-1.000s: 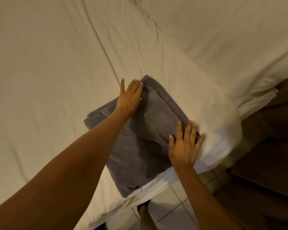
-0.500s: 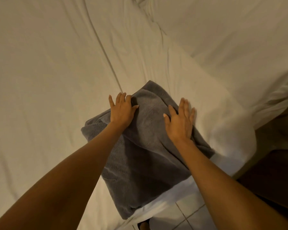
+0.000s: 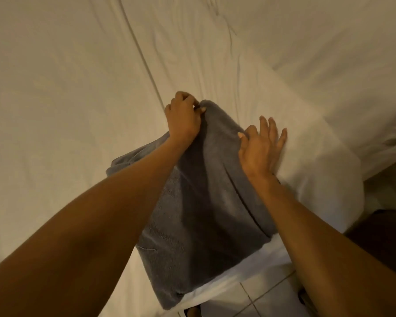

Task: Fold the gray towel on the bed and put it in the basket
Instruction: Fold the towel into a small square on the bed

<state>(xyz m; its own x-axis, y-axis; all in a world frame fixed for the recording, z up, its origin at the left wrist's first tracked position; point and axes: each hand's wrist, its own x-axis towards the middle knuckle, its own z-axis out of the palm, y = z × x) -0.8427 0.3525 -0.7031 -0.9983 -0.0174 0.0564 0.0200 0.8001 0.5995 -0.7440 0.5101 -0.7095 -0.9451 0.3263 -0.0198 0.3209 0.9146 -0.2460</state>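
Since half a second ago, your left hand (image 3: 184, 117) has gone from lying flat on the gray towel (image 3: 206, 202) to curling round its far corner, and your right hand (image 3: 260, 147) has slid out to the towel's right edge.

Head view, the only one, with places taken from the towel. It lies folded in layers at the near corner of the bed (image 3: 66, 88), its near end overhanging the mattress edge above the tiled floor (image 3: 268, 300). Your left hand grips the far corner, fingers clenched on the cloth with the thumb on top, probably so you can lift that end and bring it toward you for another fold. Your right hand pinches the right edge between thumb and forefinger, the other fingers spread straight onto the sheet just beside the towel; I judge it steadies that side so the layers stay aligned.

Count: one towel, two hands, one bed. No basket shows, so the placing step is not yet begun.
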